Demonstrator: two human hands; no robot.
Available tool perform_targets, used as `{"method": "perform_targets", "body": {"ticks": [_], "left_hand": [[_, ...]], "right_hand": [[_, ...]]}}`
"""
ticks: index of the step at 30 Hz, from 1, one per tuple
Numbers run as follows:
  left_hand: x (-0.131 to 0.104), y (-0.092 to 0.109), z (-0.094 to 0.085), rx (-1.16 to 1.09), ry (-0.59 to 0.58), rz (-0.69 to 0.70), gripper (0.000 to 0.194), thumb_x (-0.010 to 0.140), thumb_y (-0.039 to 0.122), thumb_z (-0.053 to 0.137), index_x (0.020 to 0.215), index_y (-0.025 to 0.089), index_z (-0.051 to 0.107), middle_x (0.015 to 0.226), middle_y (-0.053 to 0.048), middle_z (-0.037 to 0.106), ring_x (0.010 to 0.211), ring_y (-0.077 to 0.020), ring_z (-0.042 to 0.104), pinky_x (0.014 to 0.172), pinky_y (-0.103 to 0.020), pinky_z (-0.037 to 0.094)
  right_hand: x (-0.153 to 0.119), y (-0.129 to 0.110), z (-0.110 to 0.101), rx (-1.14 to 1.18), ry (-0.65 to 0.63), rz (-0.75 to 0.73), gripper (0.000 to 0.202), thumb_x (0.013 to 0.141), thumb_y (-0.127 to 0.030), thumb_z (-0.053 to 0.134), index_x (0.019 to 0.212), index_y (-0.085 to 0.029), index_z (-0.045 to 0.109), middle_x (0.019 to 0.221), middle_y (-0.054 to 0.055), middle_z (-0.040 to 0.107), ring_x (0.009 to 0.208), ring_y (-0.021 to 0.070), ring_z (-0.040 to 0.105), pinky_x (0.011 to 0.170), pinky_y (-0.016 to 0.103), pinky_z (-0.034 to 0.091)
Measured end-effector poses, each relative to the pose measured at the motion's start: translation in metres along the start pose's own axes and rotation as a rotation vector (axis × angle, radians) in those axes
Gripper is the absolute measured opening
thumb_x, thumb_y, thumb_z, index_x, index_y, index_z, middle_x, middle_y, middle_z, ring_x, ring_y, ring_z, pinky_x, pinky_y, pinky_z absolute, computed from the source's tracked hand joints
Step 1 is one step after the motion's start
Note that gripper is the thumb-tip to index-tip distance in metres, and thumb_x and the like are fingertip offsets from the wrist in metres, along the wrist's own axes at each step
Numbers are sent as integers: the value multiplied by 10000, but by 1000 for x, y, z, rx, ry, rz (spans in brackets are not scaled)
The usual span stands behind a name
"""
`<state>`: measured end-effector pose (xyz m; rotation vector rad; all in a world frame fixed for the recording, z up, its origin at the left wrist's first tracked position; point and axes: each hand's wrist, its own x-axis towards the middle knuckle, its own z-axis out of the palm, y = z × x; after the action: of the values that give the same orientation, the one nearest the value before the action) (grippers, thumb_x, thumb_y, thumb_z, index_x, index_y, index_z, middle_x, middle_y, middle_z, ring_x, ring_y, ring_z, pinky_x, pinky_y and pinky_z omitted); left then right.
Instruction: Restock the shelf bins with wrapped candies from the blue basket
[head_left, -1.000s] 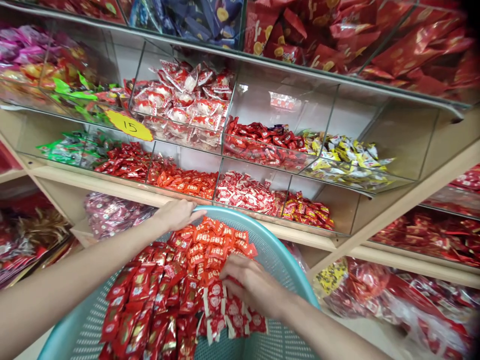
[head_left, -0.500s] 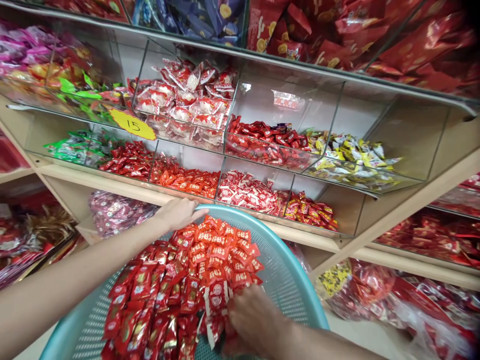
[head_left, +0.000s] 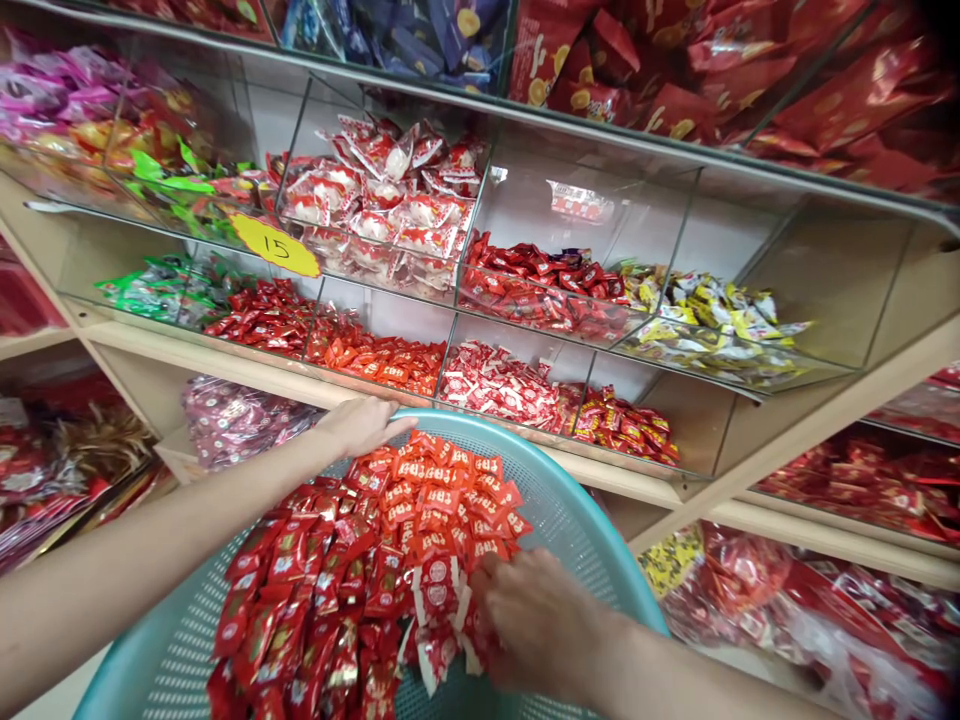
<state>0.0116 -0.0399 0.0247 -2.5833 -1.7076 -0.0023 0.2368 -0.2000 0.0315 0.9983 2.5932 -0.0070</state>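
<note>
A large teal perforated basket point(head_left: 600, 540) holds red wrapped candies point(head_left: 300, 570), orange-red ones point(head_left: 442, 490) and red-and-white ones point(head_left: 436, 600). At its far rim, my left hand point(head_left: 360, 425) is closed over the edge, thumb lying along the rim. My right hand point(head_left: 532, 620) is inside the basket on the right, fingers curled down at the red-and-white candies. Its fingertips are blurred and partly hidden, so what they hold cannot be made out.
Behind the basket stand wooden shelves point(head_left: 825, 400) with clear bins of wrapped sweets. A yellow tag point(head_left: 274, 244) reads 15. Bagged sweets point(head_left: 750, 570) lie low at the right, and a patterned bag point(head_left: 240, 420) is under the shelf at left.
My right hand has shifted slightly right and up in the basket. More of the red-and-white candies shows beside it. My left hand stays on the rim. The shelves appear a little further right.
</note>
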Motion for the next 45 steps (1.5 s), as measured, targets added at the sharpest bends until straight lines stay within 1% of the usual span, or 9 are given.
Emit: {"method": "perform_targets", "body": {"ticks": [5, 10, 15, 19, 25, 31, 35, 39, 45], "left_hand": [[1, 0, -1, -7, -6, 4, 781, 822, 679, 79, 959, 136, 623, 922, -169, 700, 860, -306, 655, 753, -393, 467], [0, 3, -2, -35, -7, -20, 757, 834, 661, 102, 989, 140, 629, 948, -171, 698, 885, -306, 651, 784, -399, 460], [1, 1, -1, -67, -15, -21, 745, 814, 688, 136, 956, 151, 634, 949, -166, 698, 884, -312, 650, 779, -400, 459], [2, 2, -2, -30, -5, 0, 747, 819, 681, 122, 955, 148, 628, 932, -169, 701, 878, -315, 652, 756, -396, 466], [1, 4, -5, -39, -4, 6, 700, 841, 643, 152, 967, 143, 625, 924, -169, 701, 873, -318, 655, 742, -395, 473], [2, 1, -2, -66, 12, 19, 670, 854, 616, 176, 994, 134, 620, 949, -182, 699, 899, -329, 652, 773, -413, 467], [1, 0, -1, -65, 22, 19, 681, 853, 623, 163, 966, 138, 628, 938, -175, 703, 893, -318, 653, 775, -402, 465], [-1, 1, -2, -68, 19, 3, 682, 851, 629, 162, 964, 146, 631, 932, -164, 706, 882, -303, 655, 770, -382, 464], [-2, 0, -1, -95, 33, -9, 684, 844, 636, 179, 980, 149, 640, 928, -169, 704, 879, -310, 656, 783, -390, 461]], "right_hand": [[9, 4, -10, 51, 44, -134, 345, 685, -420, 701, 856, -123, 662, 785, 84, 662, 591, 162, 579, 419, 280, 279], [22, -5, 0, -22, 126, -107, 423, 718, -474, 686, 926, -114, 608, 809, 89, 648, 628, 178, 591, 429, 283, 313], [21, -17, 12, -119, 141, -159, 612, 621, -572, 733, 991, -122, 544, 779, 64, 632, 669, 193, 593, 434, 284, 378], [24, -24, 23, -149, 182, -195, 590, 614, -582, 728, 941, -128, 541, 739, 59, 624, 664, 204, 595, 431, 296, 422], [33, -22, 29, -108, 249, -83, 447, 788, -561, 560, 864, -120, 559, 682, 55, 611, 565, 192, 585, 363, 300, 371], [30, -20, 15, -86, 187, -107, 457, 761, -573, 593, 853, -126, 574, 708, 61, 631, 591, 188, 598, 369, 281, 321], [24, 14, -20, 44, 279, 64, 467, 783, -625, 509, 861, -168, 567, 725, 52, 644, 531, 168, 568, 441, 283, 302], [23, 88, -46, 60, 493, 356, 179, 893, -330, 466, 934, -173, 541, 872, 72, 637, 685, 165, 587, 543, 267, 317], [27, 174, -37, 145, 493, 470, 140, 829, -218, 551, 964, -188, 572, 964, 66, 599, 831, 164, 579, 681, 236, 369]]}}
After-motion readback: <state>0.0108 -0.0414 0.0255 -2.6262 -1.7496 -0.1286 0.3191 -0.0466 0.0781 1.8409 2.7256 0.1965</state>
